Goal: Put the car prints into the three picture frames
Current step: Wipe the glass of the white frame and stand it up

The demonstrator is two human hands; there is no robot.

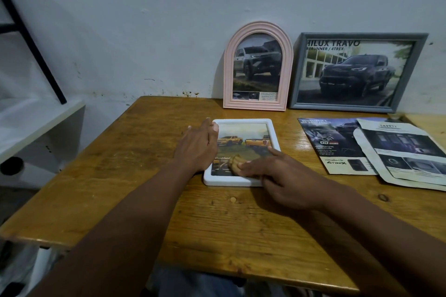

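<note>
Wooden table against scuffed white wall; white frame flat.

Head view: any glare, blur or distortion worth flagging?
In the head view, wide-angle distortion bows the table edges and skews the grey frame; the glass of the white frame mirrors the right hand; lighting is dim, detail soft.
</note>
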